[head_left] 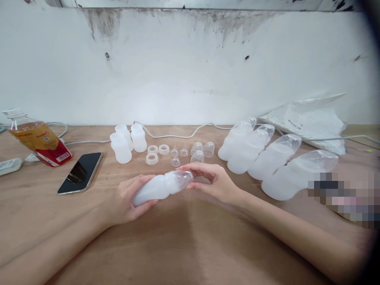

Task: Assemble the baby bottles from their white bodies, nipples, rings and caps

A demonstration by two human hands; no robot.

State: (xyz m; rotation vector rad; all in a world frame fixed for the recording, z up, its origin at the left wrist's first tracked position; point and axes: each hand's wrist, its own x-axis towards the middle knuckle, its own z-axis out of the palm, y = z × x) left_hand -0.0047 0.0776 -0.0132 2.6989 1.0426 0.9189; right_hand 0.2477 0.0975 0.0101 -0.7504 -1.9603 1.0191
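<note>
A white baby bottle [154,188] with a clear cap lies tilted between my hands, its cap end pointing right. My left hand [130,198] is wrapped round the bottle's base. At the other end, the fingers of my right hand [212,180] close on the clear cap [184,180]. Just beyond, on the table, are three collar rings [152,158], three clear nipples [175,161] and three clear caps [197,157]. Three open bottle bodies [121,148] stand behind to the left. Several capped baby bottles [274,158] stand in a row at the right.
A phone [80,174] lies on the wooden table [166,249] at the left, near a drink bottle [41,138] with amber liquid. A white cable [184,136] runs along the back by the wall. Behind the capped bottles rests a white plastic bag [305,118]. A blurred patch covers something at the right.
</note>
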